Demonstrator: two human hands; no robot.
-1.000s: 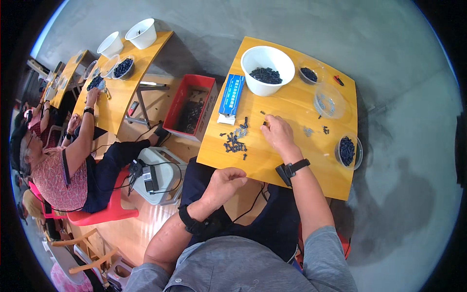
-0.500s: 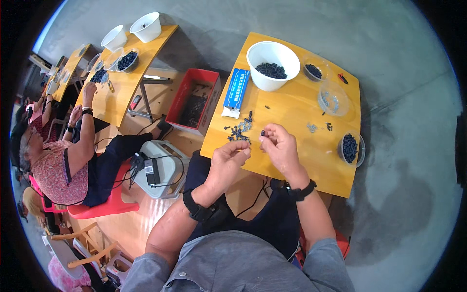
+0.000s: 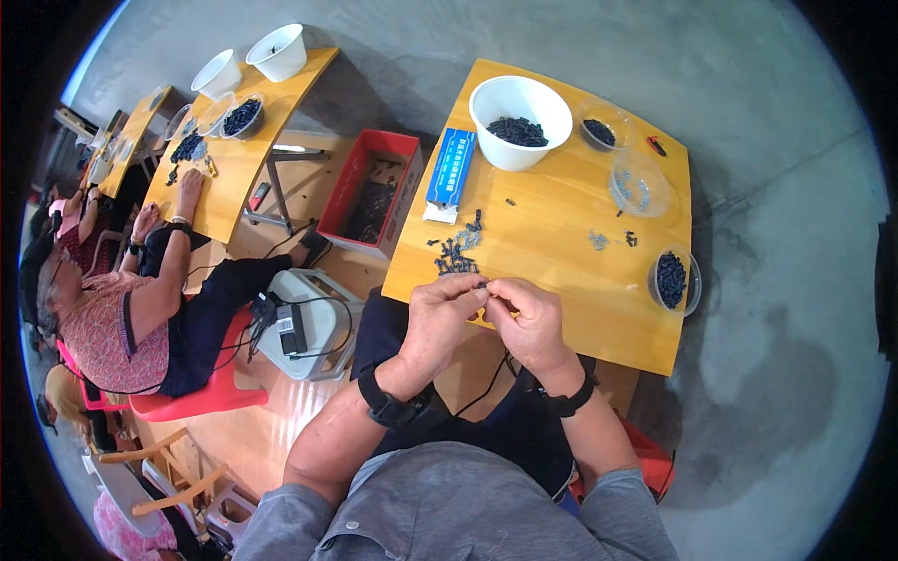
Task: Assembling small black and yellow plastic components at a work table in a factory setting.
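My left hand (image 3: 443,307) and my right hand (image 3: 529,320) meet fingertip to fingertip over the table's near edge. Both are closed in a pinch, and a small black part (image 3: 483,286) shows between them, mostly covered by the fingers. Whatever else the left fingers hold is too small to make out. Just beyond the left hand lies a loose pile of small black parts (image 3: 453,258), with small clear or grey pieces (image 3: 469,239) among it. Further right on the table are a few more clear pieces (image 3: 598,240) and black parts (image 3: 631,239).
A white bowl (image 3: 479,103) of black parts stands at the back beside a blue box (image 3: 452,173). Clear tubs (image 3: 617,194) line the right side, near a red-and-black tool (image 3: 657,146). Left of the table are a red box (image 3: 329,210), a grey stool (image 3: 327,329) and a seated co-worker (image 3: 117,323).
My right hand has moved left and toward me, carrying its small black part to the left fingertips. The co-worker's hand has moved down and right on the other table.
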